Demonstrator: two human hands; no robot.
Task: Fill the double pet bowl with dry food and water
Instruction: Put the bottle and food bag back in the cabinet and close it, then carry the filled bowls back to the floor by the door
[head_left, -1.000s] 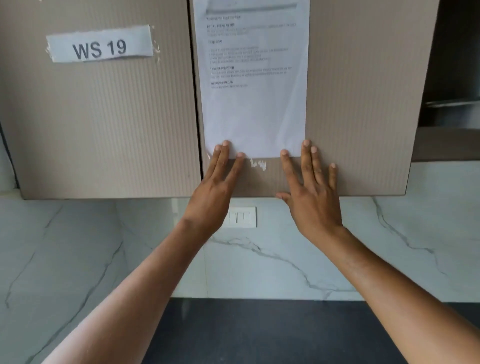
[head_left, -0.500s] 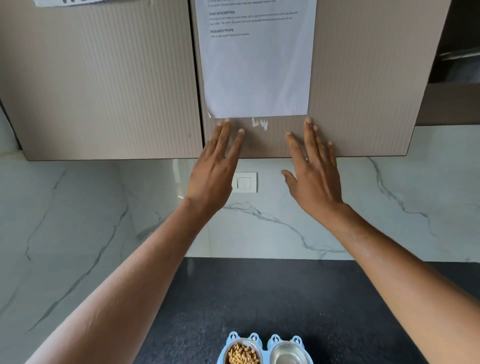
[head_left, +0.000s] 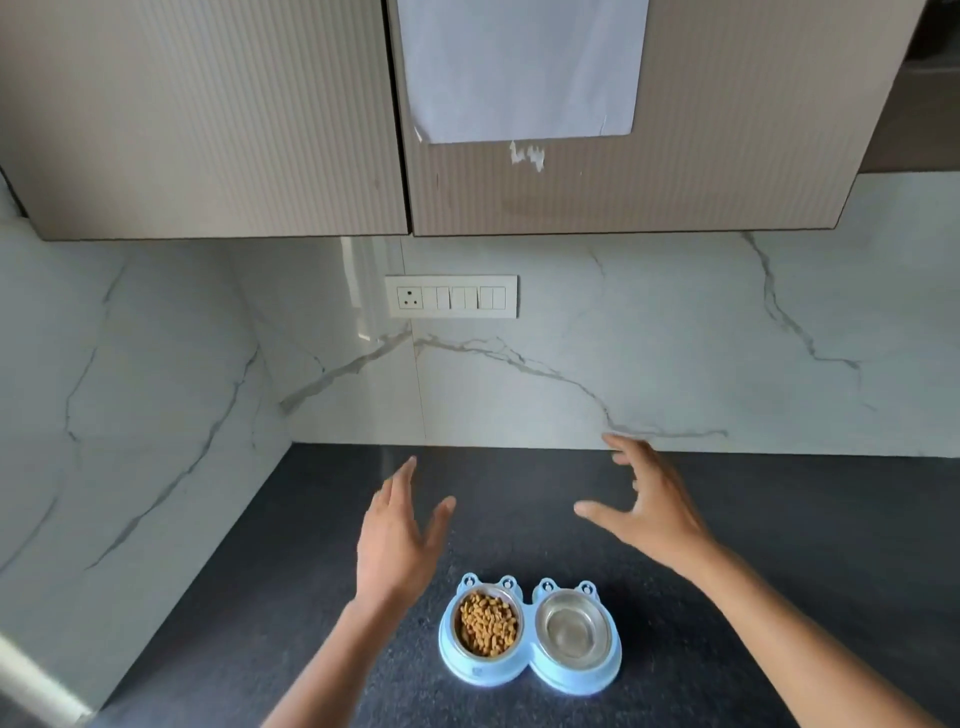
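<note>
1. Resting on the dark counter (head_left: 753, 545), near the front edge: the blue double pet bowl (head_left: 530, 670).
2. Filled already with dry food (head_left: 487, 623) in the left cup; done, by the look of it.
3. Holding what seems clear water, the right cup (head_left: 573, 630); hard to confirm.
4. Hovering apart above the bowl, empty, fingers spread: left hand (head_left: 397, 545) and right hand (head_left: 649, 506).
5. Probably nothing left to do.

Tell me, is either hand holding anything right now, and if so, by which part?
Nothing is held. The left hand and right hand are both open and empty above the counter, behind the double pet bowl, touching nothing.
</note>
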